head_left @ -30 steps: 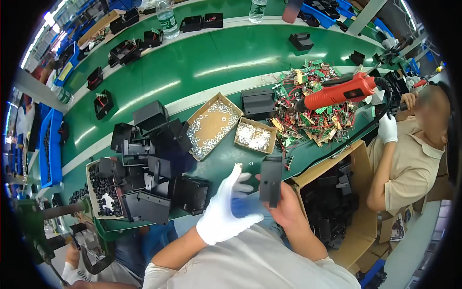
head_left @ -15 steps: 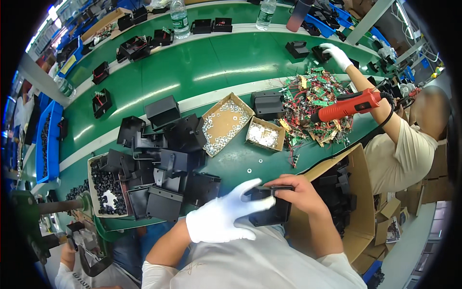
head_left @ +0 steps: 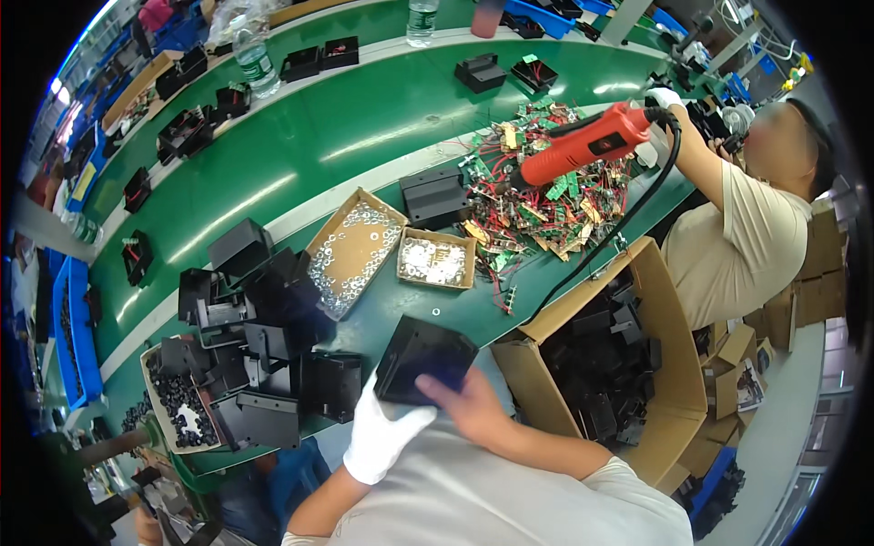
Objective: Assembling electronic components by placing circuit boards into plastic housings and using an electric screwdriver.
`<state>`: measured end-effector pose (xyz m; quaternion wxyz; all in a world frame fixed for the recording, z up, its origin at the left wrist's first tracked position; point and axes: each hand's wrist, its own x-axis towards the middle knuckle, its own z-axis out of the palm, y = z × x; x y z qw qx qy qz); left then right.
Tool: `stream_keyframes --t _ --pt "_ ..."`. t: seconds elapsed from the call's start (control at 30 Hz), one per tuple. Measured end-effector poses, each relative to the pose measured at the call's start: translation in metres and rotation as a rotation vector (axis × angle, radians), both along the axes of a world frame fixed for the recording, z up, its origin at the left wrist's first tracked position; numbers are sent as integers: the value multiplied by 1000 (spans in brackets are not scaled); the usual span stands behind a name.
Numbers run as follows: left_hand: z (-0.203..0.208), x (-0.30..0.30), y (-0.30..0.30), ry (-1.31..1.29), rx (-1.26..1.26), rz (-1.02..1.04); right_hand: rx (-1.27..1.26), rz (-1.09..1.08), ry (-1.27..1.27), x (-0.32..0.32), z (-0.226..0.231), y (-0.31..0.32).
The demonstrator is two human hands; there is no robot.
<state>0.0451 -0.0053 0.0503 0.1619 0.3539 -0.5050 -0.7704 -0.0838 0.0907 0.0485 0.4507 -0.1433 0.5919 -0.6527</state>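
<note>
A black plastic box (head_left: 425,357) is held up over the table's front edge, its flat face tilted toward me. My bare right hand (head_left: 475,411) grips its lower right side, thumb across the face and slightly blurred. In a white glove, my left hand (head_left: 381,435) is at the box's lower left edge, with the fingers partly behind it and the thumb below. Beyond the box lies one loose washer (head_left: 436,312). A cardboard tray of washers (head_left: 319,246) and a smaller box of small metal parts (head_left: 410,282) stand farther back.
Black housings (head_left: 273,414) pile up at left beside a tray of black knob-like parts (head_left: 164,428). A red electric screwdriver (head_left: 583,150) hangs above wired circuit boards (head_left: 537,218). At right stand a carton of black parts (head_left: 678,364) and a co-worker (head_left: 737,227).
The view has shifted right. The black box has turned and risen, its broad face now showing. My left hand, earlier spread in front of it, is now at its left edge. The co-worker's hand moved off a housing.
</note>
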Motion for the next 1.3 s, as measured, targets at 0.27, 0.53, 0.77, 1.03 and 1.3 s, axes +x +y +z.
stream_keyframes --t 0.27,0.53,0.77,1.03,1.3 --pt "7 -23 -16 -132 -123 89 18 122 443 -33 0 21" --pt "26 -15 -25 109 -11 -213 31 355 812 -91 11 24" --pt "12 -15 -29 -178 -416 -327 -126 408 653 -109 38 -32" --pt "12 -10 -21 146 -11 -123 690 173 1660 -256 29 -181" --pt "14 -40 -56 91 -446 -310 804 351 1885 -299 -9 -198"
